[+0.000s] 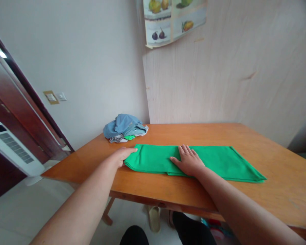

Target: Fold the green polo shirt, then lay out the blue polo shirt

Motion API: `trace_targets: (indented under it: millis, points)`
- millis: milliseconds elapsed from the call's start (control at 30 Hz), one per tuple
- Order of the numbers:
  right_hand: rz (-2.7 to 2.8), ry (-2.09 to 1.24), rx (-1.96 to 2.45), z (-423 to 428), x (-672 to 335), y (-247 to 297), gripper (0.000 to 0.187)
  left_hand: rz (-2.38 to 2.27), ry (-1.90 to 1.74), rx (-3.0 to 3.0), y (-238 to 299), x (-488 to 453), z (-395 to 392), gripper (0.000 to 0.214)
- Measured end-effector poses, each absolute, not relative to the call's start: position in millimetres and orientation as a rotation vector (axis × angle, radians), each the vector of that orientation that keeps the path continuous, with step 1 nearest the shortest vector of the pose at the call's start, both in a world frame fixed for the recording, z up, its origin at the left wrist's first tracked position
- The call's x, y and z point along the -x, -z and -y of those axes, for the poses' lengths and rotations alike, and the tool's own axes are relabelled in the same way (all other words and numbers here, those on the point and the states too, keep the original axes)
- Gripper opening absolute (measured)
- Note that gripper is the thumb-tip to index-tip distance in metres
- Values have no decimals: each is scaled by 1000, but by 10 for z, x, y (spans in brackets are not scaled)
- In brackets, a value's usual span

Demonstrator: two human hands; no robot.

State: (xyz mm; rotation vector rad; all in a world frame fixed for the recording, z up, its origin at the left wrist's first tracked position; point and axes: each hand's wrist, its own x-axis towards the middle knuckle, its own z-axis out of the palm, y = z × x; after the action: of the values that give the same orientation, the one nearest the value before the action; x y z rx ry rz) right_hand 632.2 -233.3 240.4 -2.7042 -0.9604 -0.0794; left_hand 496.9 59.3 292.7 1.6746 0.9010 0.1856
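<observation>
A green folded cloth (153,158) lies as a long flat strip across the wooden table, with several layers showing at its edges. My left hand (122,155) grips its left end, thumb on top and the other fingers tucked underneath, mostly hidden. Flat on the middle of the strip rests my right hand (187,160), palm down with the fingers stretched out. The cloth's right end reaches a slanted, pointed corner.
A crumpled pile of clothes (124,126), mostly blue, sits at the table's back left by the wall. The wooden table (277,163) extends to the right. A white appliance (14,146) stands at the left, and a slipper (154,218) lies on the floor below.
</observation>
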Motion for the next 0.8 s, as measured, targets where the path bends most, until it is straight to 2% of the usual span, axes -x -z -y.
trace_targets:
  millis: [167,533,800]
  points:
    - [961,93,2706,2331,-6314,-2412,97,-856,-146,-1534,-2958,-4949,-624,20]
    - [960,86,2691,2333,-6312,-2417,97,-496,-217,-1536,-3381,-5072,-283,45]
    - [953,80,2676,2324,-6314,-2399,98,-292,-190,-1602,-3521,-5353,39,37]
